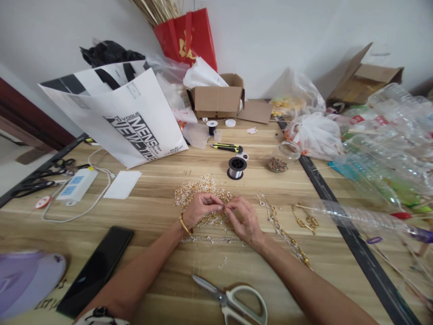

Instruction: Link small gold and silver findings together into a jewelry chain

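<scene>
My left hand, with a gold bangle at the wrist, pinches its thumb and forefinger together. Fingertip to fingertip with it, my right hand is pinched too. Whatever sits between the fingertips is too small to make out. Beneath and behind both hands spreads a pile of small gold and silver pieces. A silver chain lies just in front of the hands. To the right of my right hand runs a gold and silver chain, with a gold chain farther right.
White-handled scissors lie at the front edge. Behind the pile stand a wire spool, a utility knife and a bead jar. A phone and power strip are at left; plastic bottles crowd the right.
</scene>
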Tool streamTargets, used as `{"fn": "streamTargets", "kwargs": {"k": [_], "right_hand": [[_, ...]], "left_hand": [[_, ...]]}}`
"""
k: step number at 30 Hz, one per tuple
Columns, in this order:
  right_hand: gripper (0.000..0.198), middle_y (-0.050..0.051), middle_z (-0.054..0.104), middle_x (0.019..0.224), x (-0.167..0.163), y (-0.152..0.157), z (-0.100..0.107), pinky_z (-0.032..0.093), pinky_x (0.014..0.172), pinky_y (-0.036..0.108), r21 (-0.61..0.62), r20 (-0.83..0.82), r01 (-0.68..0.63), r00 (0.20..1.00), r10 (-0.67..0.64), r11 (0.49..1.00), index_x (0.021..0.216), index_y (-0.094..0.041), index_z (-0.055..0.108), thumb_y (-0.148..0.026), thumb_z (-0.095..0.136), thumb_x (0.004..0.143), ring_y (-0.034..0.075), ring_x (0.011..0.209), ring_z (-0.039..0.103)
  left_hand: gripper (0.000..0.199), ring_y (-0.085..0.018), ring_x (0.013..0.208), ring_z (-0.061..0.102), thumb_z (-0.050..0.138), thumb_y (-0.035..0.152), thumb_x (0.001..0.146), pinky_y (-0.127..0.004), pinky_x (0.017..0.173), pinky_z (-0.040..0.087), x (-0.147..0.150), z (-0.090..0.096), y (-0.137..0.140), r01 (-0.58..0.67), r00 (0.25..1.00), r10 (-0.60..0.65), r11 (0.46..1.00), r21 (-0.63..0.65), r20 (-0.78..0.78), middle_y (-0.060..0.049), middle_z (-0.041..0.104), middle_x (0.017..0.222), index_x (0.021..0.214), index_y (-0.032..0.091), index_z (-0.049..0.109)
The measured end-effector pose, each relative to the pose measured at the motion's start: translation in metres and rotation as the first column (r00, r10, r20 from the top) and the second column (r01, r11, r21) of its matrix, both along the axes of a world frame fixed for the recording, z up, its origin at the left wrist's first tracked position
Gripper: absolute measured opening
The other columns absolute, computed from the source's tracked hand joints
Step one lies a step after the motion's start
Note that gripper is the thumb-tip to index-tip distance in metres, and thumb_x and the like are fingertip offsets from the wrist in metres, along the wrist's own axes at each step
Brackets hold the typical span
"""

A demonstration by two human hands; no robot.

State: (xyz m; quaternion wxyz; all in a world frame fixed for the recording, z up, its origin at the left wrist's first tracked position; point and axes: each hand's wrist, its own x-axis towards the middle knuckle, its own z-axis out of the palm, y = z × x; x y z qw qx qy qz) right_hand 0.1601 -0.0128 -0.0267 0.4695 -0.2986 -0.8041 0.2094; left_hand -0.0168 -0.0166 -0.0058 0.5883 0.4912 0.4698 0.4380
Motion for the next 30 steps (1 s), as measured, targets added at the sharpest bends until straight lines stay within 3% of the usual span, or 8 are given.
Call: {"fn": "streamTargets", "kwargs": {"k": [30], "right_hand": [[0.007, 0.005, 0.061, 0.082, -0.0006, -0.0002, -0.0018, 0.047, 0.068, 0.033, 0.008, 0.026, 0.002, 1.000, -0.002, 1.000, 0.089, -0.021, 0.056, -0.016, 0.052, 0.087, 0.018, 0.078, 0.058]], "left_hand": [[0.018, -0.014, 0.067, 0.064, 0.075, 0.023, 0.065, -0.024, 0.068, 0.051, 0.0011, 0.0000, -0.0013, 0.009, 0.998, -0.006, 0.999, 0.052, -0.055, -0.006, 0.071, 0.072, 0.074, 0.010, 0.068]]}}
